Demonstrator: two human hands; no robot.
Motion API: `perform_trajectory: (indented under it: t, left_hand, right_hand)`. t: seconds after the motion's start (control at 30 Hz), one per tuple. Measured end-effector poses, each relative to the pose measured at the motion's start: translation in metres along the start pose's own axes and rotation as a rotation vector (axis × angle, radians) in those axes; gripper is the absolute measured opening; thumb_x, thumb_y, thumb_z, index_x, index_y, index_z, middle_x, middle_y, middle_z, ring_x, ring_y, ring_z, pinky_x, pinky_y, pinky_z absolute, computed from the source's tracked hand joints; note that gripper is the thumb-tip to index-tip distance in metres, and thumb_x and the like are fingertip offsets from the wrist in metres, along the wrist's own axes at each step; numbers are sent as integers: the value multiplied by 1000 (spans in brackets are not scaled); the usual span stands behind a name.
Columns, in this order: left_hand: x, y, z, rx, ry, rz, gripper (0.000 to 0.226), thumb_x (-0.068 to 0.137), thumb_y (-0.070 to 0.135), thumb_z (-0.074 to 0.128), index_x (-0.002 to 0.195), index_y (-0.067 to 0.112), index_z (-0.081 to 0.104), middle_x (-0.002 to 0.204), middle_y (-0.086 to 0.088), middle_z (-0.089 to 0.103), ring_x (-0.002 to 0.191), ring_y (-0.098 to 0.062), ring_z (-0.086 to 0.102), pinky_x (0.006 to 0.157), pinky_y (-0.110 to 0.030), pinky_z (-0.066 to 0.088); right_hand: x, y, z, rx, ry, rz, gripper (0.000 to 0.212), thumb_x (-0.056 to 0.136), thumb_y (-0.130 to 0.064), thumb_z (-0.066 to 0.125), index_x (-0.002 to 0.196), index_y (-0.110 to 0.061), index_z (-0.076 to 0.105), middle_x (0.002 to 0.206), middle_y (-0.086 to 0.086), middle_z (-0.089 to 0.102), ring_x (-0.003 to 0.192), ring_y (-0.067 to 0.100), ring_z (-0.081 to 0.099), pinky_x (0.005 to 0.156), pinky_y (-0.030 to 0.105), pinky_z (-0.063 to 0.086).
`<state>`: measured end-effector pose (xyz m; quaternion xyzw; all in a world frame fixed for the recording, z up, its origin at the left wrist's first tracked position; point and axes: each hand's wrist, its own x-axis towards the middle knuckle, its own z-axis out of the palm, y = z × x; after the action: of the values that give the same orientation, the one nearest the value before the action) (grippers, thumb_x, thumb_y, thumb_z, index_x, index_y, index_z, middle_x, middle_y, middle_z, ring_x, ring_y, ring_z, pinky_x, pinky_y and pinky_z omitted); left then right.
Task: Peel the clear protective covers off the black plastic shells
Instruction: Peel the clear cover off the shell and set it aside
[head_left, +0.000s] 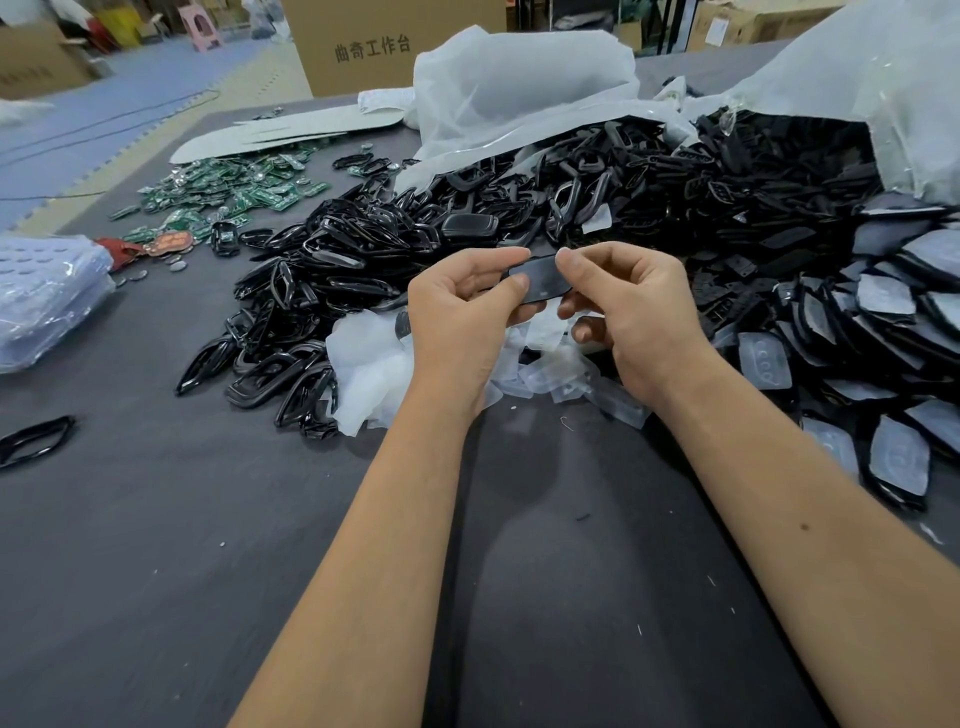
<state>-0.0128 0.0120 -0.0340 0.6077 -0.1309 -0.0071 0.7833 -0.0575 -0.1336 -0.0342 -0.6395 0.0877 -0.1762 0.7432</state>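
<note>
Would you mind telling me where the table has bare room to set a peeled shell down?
Bare table lies near you, left of the forearms, before the black frame pile. Crowded: covered shells right, peeled covers under the hands.

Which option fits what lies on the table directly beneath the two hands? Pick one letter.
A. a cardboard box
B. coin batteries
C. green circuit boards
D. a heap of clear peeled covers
D: the clear peeled covers lie heaped under the left hand and right hand, which hold a black shell between them.
</note>
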Motion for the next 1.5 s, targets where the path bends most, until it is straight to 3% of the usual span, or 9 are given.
perform_trajectory:
  t: [0.13, 0.63, 0.73, 0.97, 1.13, 1.2, 1.3, 1.37, 1.5]
  left_hand:
    - [-1, 1, 1, -24, -17, -2, 17, 87, -6, 73, 90, 10, 78, 83, -14, 77, 80, -29, 76, 71, -33, 61]
    - [-2, -2, 2, 100, -19, 81, 24, 83, -9, 75, 88, 14, 76, 81, -6, 78, 70, -20, 74, 65, -25, 58]
    - [-2, -2, 1, 128, -24, 89, 25, 83, -10, 76, 88, 15, 76, 80, -5, 78, 70, -19, 75, 64, -25, 58]
    - [0, 1, -3, 133, -27, 53, 23, 84, -12, 75, 88, 11, 76, 77, -3, 77, 68, -18, 73, 62, -24, 59]
    - [0, 2, -6, 81, 11, -10, 21, 83, -15, 73, 88, 5, 75, 79, -14, 74, 65, -20, 73, 60, -23, 57]
    - [0, 3, -6, 43, 12, -48, 21, 84, -16, 71, 87, 5, 75, 76, -14, 74, 65, -22, 73, 61, -23, 58]
    - [-1, 8, -5, -41, 33, -127, 21, 83, -18, 68, 85, 2, 74, 69, -11, 73, 57, -20, 71, 54, -18, 54]
    - [1, 14, -7, -150, 80, -217, 18, 83, -16, 66, 86, -1, 73, 67, -12, 71, 54, -19, 69, 50, -16, 51]
    - [5, 21, -15, -255, 75, -279, 8, 90, -3, 65, 95, -2, 71, 70, -9, 71, 56, -14, 67, 52, -14, 52]
  right_hand:
    - [0, 0, -1, -2, 3, -11, 14, 90, -17, 81, 79, -15, 73, 74, 4, 70, 61, 14, 60, 44, 24, 44]
    - [-2, 0, 3, -103, 0, -68, 9, 87, -7, 82, 85, -8, 73, 76, 10, 70, 59, 11, 64, 47, 24, 50]
    - [-1, -1, 2, -84, 12, -35, 5, 89, -5, 79, 87, -5, 75, 70, 5, 72, 55, 13, 63, 48, 25, 53]
    - [0, -2, 3, -120, 22, -8, 13, 99, -4, 67, 91, 0, 76, 73, 13, 72, 54, 17, 66, 50, 30, 58]
    - [-2, 2, 2, -424, 68, -235, 5, 94, -12, 75, 97, -9, 78, 75, 6, 74, 58, 18, 71, 51, 34, 61]
    - [-2, 1, 0, -551, 90, -393, 12, 91, -13, 79, 102, -12, 77, 86, -2, 72, 69, 13, 70, 57, 32, 61]
    - [-4, 0, 1, -637, 13, -591, 10, 94, -8, 74, 101, -11, 80, 97, -2, 69, 86, 15, 68, 66, 32, 60]
    - [-5, 1, 2, -616, -72, -605, 15, 98, -12, 72, 109, -9, 80, 102, 1, 71, 93, 17, 69, 70, 32, 60]
    - [-4, 1, 3, -683, -152, -658, 24, 94, -15, 78, 118, -9, 78, 109, 2, 69, 99, 13, 66, 75, 9, 46]
